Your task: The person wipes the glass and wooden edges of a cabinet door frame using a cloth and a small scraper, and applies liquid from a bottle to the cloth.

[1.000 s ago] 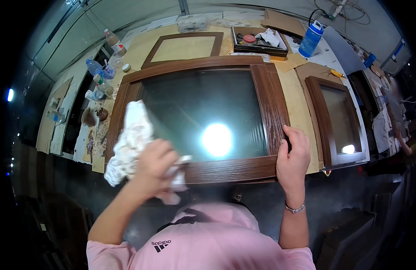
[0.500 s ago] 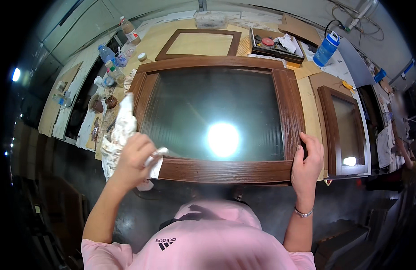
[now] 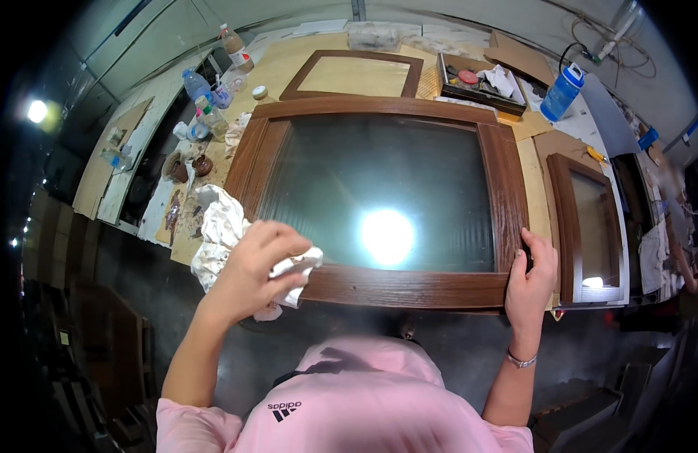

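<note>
A brown wooden frame with a dark glass pane [image 3: 379,290] lies across the bench in front of me. My left hand [image 3: 255,268] is closed on a crumpled, stained white cloth [image 3: 219,230] over the frame's near left corner. Part of that cloth sticks out past the fingers onto the near rail, and the rest hangs to the left. On the near right corner rests my right hand [image 3: 531,268], its fingers curled around the outer edge of the frame. A bright lamp reflection shows in the glass.
A second brown frame [image 3: 289,88] lies behind. At right stand a smaller glazed frame [image 3: 566,226], a blue bottle [image 3: 562,92] and a yellow-handled cutter [image 3: 595,154]. An open box [image 3: 481,92] holds a red-lidded tin. Several bottles [image 3: 198,87] and small brown pots [image 3: 202,165] line the left.
My left hand has moved right along the near rail with the cloth, which is now bunched up more. My right hand keeps its hold on the corner. The whole view has shifted slightly.
</note>
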The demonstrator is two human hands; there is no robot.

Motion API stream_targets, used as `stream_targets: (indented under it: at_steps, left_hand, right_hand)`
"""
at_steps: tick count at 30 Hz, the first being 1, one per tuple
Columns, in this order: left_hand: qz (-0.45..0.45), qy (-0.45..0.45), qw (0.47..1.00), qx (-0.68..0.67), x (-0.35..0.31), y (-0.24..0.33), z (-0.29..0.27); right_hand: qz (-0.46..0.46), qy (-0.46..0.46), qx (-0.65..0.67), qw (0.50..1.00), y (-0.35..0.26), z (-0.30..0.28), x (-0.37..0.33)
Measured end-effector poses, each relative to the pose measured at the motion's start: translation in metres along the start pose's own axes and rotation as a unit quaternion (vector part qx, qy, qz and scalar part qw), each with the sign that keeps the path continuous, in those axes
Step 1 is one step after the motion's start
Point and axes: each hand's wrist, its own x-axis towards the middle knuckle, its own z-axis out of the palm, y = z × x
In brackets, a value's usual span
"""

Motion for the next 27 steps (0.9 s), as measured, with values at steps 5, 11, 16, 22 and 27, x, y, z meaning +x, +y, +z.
stream_targets:
  at_steps: [5,11,16,22,27]
  left_hand:
    - [-0.034,-0.016,0.999,0.027,-0.027,-0.027,-0.019]
    - [0.071,-0.047,0.996,-0.015,0.007,-0.005,0.016]
    - [-0.064,-0.003,0.998,0.011,-0.031,-0.049,-0.028]
    - [-0.021,0.020,0.998,0.050,-0.023,-0.034,-0.014]
    - [-0.020,0.065,0.997,0.043,-0.036,-0.045,-0.016]
  right_hand:
    - [-0.005,0.009,-0.003,1.000,-0.005,-0.001,-0.001]
    - [0.007,-0.011,0.004,1.000,0.000,-0.002,0.000]
    - [0.002,0.000,0.002,1.000,-0.003,0.000,-0.001]
    - [0.007,-0.012,0.001,1.000,0.000,-0.002,0.001]
    - [0.003,-0.001,-0.002,1.000,0.001,0.000,0.000]
